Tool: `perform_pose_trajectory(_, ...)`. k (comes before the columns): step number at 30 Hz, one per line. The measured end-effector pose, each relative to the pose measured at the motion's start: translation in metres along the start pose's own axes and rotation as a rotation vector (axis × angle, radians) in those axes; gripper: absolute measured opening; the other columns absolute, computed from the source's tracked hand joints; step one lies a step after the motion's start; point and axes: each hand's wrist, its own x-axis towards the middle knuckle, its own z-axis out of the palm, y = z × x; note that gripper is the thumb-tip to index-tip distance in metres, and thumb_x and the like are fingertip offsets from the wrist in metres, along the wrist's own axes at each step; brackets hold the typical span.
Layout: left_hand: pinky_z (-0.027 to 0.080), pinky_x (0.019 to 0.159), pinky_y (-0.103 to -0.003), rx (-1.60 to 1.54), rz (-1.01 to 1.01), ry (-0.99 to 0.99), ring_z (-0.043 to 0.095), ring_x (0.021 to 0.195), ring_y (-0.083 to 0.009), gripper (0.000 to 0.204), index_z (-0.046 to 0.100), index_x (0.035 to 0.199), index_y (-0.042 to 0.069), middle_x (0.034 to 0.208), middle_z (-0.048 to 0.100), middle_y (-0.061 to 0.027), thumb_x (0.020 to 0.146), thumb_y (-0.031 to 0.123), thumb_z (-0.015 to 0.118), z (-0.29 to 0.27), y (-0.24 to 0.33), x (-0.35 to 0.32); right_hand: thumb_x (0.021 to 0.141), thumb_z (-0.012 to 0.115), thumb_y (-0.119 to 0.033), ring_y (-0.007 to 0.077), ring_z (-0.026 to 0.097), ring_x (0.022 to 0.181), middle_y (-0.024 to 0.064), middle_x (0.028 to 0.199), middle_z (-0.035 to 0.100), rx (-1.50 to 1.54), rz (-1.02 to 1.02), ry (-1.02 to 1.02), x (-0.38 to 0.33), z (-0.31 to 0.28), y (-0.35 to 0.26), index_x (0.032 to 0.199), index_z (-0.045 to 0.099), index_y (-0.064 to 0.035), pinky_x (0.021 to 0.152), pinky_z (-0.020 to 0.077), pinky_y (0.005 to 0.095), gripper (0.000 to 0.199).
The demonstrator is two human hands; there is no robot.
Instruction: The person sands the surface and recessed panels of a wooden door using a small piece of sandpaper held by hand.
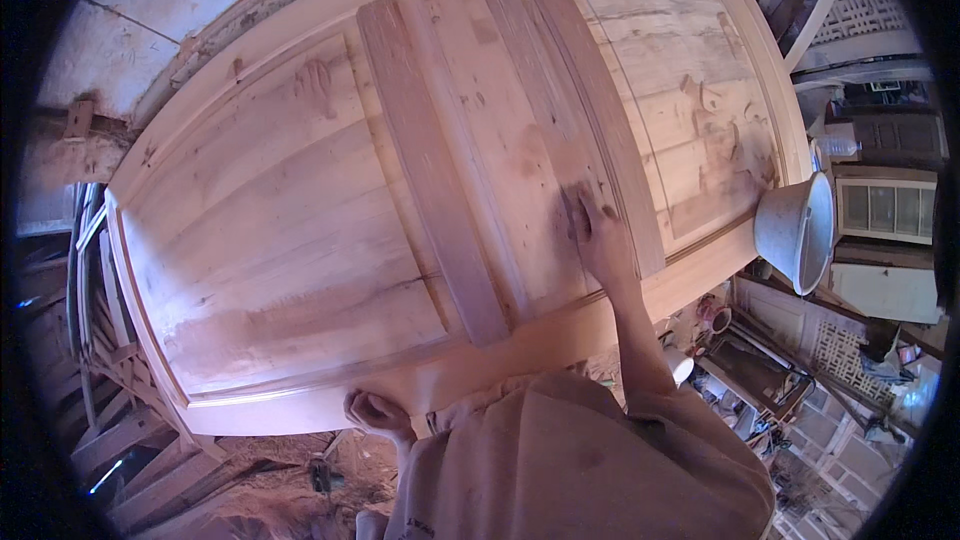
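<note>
The right hand (597, 230) presses flat, fingers together, on a small dark pad, seemingly sandpaper (577, 212), rubbing it against the raised centre section of a large wooden door (300, 210) that lies face up across the work area; what the pad really is cannot be told for certain. The left hand (378, 412) is curled loosely at the door's near edge, steadying it, with nothing visibly gripped. Around the pad the wood looks darker and smoother, and a similar darker patch shows on the lower part of the left panel, suggesting that only parts of the surface have been worked and most of it is left. The door is pale, unfinished timber, with two recessed panels, a broad middle band and two upright slats (430, 170), its grain marked with knots and scuffs. Beyond the door's right edge a grey metal bucket (795, 230) hangs tilted; timber offcuts (120, 410) clutter the floor to the left.
</note>
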Motion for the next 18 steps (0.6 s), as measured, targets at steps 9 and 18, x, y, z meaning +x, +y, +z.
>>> perform_pose_trajectory(9,0.045,0.091,-0.051,0.028,0.066,-0.012,0.055,0.103,-0.0374,0.021,0.06,0.094,0.001,0.108,0.06,-0.0191,0.099,0.021,0.056,0.001,-0.003,0.001,0.101,0.055,-0.026,0.0308,0.065,0.06,0.0176,0.076,0.069,0.206,-0.307,0.122,0.187,-0.005,-0.005,0.134,0.059,-0.0055,0.061,0.0529,0.0445,0.039)
perform_pose_trajectory(18,0.047,0.089,-0.049,-0.013,0.056,0.069,0.059,0.1,-0.0371,0.018,0.062,0.091,0.002,0.106,0.064,-0.0183,0.096,0.02,0.059,-0.004,-0.002,0.0,0.102,0.057,-0.034,0.0106,0.052,0.047,0.0048,0.064,0.058,0.461,0.069,-0.149,0.075,-0.06,0.02,0.135,0.058,-0.0051,0.044,0.0431,0.0301,0.044)
